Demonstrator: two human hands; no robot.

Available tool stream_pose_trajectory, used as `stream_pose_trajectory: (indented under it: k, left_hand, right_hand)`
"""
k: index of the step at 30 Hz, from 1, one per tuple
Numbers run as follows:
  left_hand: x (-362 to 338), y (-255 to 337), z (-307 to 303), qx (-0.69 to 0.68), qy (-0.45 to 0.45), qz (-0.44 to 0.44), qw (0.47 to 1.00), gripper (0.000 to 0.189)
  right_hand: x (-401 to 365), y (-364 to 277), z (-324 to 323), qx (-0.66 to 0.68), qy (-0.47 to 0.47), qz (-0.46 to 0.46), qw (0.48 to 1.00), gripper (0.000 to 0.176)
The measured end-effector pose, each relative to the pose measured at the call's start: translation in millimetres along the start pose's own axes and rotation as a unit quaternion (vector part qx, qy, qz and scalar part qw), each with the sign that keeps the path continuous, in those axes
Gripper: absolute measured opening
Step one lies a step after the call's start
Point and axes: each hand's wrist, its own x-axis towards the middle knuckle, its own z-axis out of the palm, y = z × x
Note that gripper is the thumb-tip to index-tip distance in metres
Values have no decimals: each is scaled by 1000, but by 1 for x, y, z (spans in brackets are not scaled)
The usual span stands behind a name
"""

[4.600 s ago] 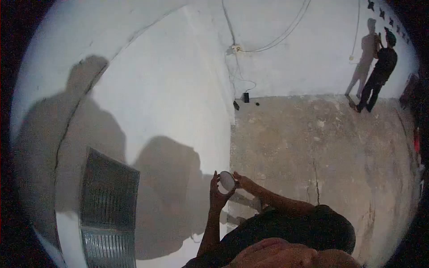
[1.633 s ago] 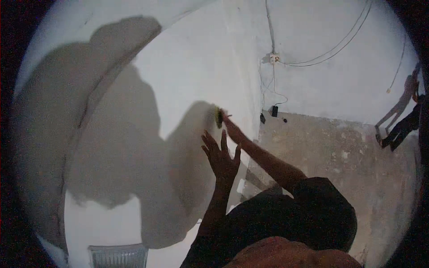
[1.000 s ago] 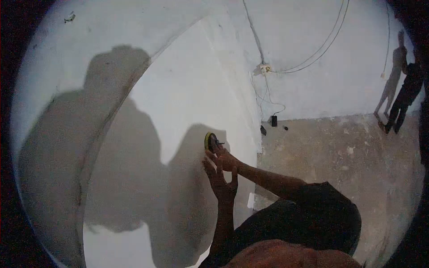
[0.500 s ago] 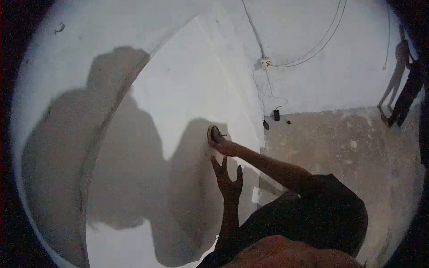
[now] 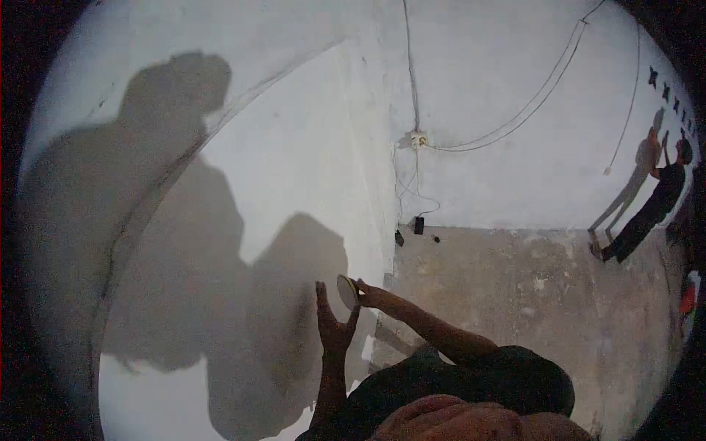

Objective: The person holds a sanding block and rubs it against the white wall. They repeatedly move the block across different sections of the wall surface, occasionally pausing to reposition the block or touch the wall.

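My right hand (image 5: pixel 365 294) is closed on a round disc pad (image 5: pixel 346 291), holding it from its right side. The pad stands nearly on edge, its pale flat face turned to the left, away from my palm. Just left of and below it is my left hand (image 5: pixel 336 327), open, with the fingers pointing up and the thumb close to the pad's lower edge. Both hands are in front of the white wall (image 5: pixel 294 176), where my large shadow falls.
A wall socket box (image 5: pixel 418 140) carries hanging cables (image 5: pixel 507 125), and a black adapter (image 5: pixel 419 225) hangs below it. The rough brown-grey floor (image 5: pixel 515 294) is to the right. At the far right another person (image 5: pixel 654 198) stands by the wall with raised hands.
My right hand has drawn the pad back from the wall and down towards my left hand, turning its face left. The view has shifted, showing more of the other person.
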Motion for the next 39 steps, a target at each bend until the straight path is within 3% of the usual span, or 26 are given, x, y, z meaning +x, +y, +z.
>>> stream_pose_trajectory:
  k: [1,7,10,26,30,31,33,35,39]
  left_hand:
    - [7,4,0,7,-45,-3,999,98]
    - [55,-20,16,-66,-216,-60,972,105]
    - [43,-27,24,-113,-234,-94,961,107]
    - [28,-53,28,-168,-294,-155,928,119]
    - [20,-57,29,-196,-267,-153,931,118]
    - [19,-52,28,-192,-282,-166,925,119]
    - [16,-51,29,-187,-294,-180,920,119]
    - [10,-56,37,-193,-300,-132,925,120]
    - [11,-54,39,-171,-310,-129,926,120]
  right_hand:
    - [-1,5,-4,34,-4,87,996,83]
    - [16,5,-28,107,-9,30,994,76]
    - [6,2,-24,147,-23,43,988,70]
    - [14,83,-27,-68,-8,-98,993,63]
    - [-4,58,-37,-104,-7,-74,992,52]
    - [-7,57,-41,-245,-13,-85,966,48]
    - [-9,53,-41,-382,-23,-96,919,44]
    - [-14,50,-36,-434,-22,-2,901,42]
    - [-11,63,-36,-502,-11,-1,865,45]
